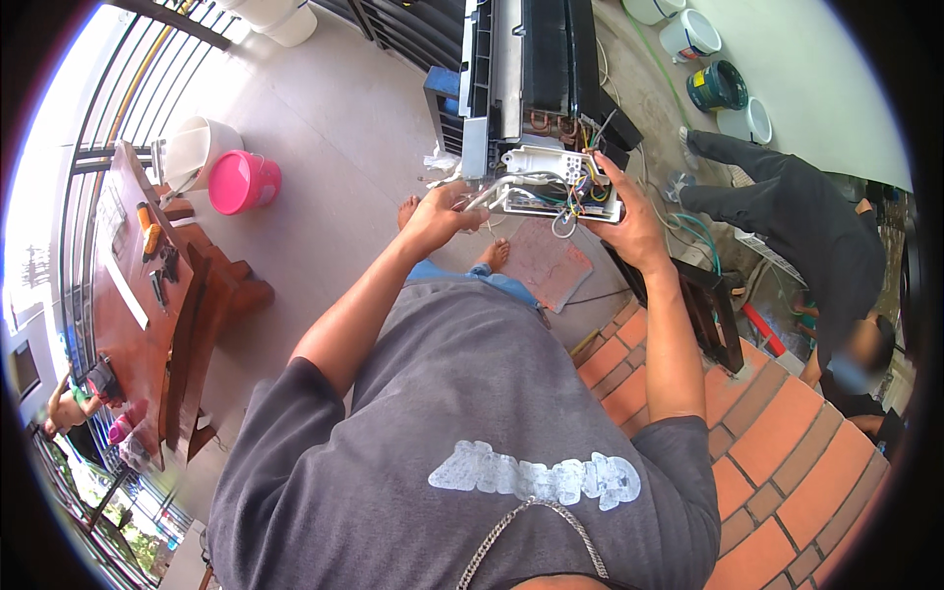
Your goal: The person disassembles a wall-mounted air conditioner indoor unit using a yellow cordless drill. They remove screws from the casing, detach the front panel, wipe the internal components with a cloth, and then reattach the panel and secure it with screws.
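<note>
White plastic makes up the box at the centre of the work, open on top, with a tangle of coloured wires showing inside it. It sits straight ahead of the person, at the near end of a long black unit that looks like the inside of an air conditioner. That unit's long axis runs directly away from the body, while the box lies crosswise to it, stretching left to right between the two hands.

The right hand is the nearer one: it is half open and has hold of the box's right end, fingers along the side and thumb toward the near corner. The left hand is off the box's left end, its fingers curled closed on a bundle of pale cables that leads across into the box; just where the fingertips press is hard to tell. Bent copper pipes show just beyond the box.

Well off to the left, a reddish wooden desk bears an orange-handled tool, and a pink bucket stands on the floor between desk and unit. To the right, another person in dark clothes bends over, apart from the box.
</note>
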Tool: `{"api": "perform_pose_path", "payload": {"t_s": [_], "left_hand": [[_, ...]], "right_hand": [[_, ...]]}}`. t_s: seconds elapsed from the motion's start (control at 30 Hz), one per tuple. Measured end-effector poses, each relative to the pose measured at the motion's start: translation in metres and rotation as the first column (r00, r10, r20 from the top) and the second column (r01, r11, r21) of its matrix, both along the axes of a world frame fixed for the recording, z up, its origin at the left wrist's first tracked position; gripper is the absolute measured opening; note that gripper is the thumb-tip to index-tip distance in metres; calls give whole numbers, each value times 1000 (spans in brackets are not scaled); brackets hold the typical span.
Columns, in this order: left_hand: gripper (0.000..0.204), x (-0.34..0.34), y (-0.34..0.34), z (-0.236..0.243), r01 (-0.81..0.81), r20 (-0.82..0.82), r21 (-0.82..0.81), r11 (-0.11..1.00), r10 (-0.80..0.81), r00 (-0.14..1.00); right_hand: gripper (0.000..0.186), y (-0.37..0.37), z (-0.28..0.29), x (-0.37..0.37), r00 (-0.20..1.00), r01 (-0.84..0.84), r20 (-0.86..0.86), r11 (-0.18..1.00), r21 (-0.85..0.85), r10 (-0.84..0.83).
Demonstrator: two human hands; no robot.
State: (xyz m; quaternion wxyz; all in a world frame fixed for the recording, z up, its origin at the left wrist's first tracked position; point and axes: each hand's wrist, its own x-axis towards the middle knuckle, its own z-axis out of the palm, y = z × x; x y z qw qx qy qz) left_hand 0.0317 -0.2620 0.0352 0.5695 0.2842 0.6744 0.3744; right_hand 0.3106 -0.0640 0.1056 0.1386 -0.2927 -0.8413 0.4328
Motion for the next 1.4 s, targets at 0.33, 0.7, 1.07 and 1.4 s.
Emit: {"api": "perform_pose_path", "payload": {"t_s": [0.33, 0.7, 1.07, 1.4], "left_hand": [[31, -2, -1, 7, -8, -51, 16, 1000, 9, 999], [43, 2, 3, 7, 25, -49, 25, 999, -24, 999], [79, -16, -13, 9, 120, 117, 108, 987, -132, 984], [74, 3, -14, 28, -131, 179, -29, 991, 134, 975]], "right_hand": [[101, -5, -10, 1, 999, 46, -9, 998, -40, -46], [121, -7, -13, 9, 987, 28, -157, 996, -86, -41], [63, -65, -177, 51, 673, 123, -57, 187, -975, -737], [45, -53, -167, 39, 622, 210, -244, 459, -864, -744]]}}
